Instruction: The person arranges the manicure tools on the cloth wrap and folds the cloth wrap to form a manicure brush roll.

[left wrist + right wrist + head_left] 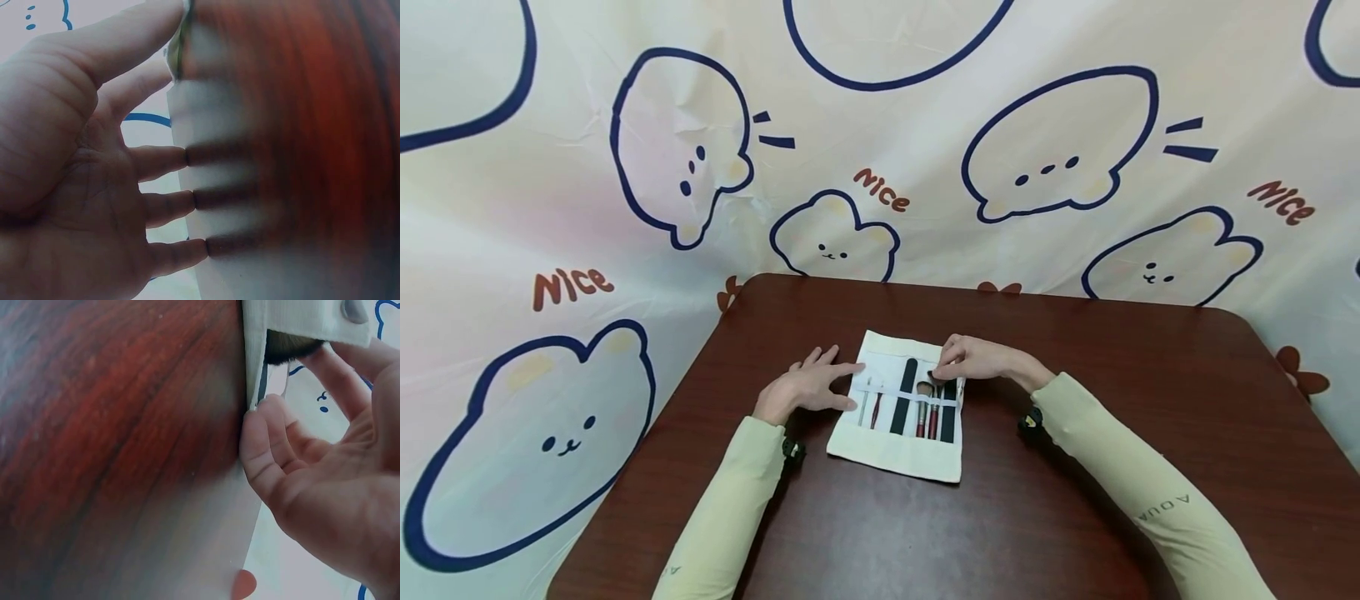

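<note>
A cream cloth tool roll (891, 457) lies unfolded on the table, a white band crossing its tools. My left hand (805, 385) spreads over its left edge, thumb and index fingertip on the cloth, other fingers on the table. At its upper right, my right hand (977, 358) has curled fingers, with thumb and index finger pinching at the dark head of a red-handled brush (934, 421). In the right wrist view, dark bristles (289, 347) show under a cloth edge beside those fingers; the exact contact is partly hidden. Another brush (921, 417) with a wide tan head lies alongside.
Left of the brushes are a long flat black strip (904, 396), a thin red-handled tool (876, 410) and a slim pale tool (864, 404). A second dark strip (949, 412) sits at the right. A brown wooden table (880, 533) meets a printed curtain (925, 150) behind.
</note>
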`<action>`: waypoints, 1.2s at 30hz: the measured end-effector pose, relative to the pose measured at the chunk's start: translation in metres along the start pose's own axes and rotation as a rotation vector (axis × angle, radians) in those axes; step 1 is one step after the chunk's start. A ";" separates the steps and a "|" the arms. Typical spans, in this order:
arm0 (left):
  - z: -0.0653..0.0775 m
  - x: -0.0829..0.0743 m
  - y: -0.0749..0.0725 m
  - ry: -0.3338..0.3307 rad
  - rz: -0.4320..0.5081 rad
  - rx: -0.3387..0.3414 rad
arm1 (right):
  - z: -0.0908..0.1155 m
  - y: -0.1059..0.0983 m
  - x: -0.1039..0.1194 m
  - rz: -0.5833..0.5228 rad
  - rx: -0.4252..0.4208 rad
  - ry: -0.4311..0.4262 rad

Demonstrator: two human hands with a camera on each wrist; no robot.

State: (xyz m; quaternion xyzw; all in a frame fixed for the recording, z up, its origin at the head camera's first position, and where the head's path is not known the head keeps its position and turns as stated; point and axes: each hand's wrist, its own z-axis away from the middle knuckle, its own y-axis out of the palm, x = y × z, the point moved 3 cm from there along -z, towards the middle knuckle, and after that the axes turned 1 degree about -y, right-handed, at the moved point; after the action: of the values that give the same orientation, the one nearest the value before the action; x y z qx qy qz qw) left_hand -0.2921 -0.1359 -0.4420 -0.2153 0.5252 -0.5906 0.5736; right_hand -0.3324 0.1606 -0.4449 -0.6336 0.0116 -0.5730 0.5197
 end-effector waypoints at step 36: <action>0.000 0.001 0.001 -0.001 0.002 -0.005 | 0.010 0.011 0.015 0.183 -0.028 -0.104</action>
State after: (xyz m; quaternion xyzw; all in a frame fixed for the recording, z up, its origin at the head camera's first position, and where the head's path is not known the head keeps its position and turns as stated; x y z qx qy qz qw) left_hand -0.2921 -0.1369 -0.4435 -0.2166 0.5265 -0.5886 0.5740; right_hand -0.3131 0.1529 -0.4394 -0.6658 0.0505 -0.4893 0.5611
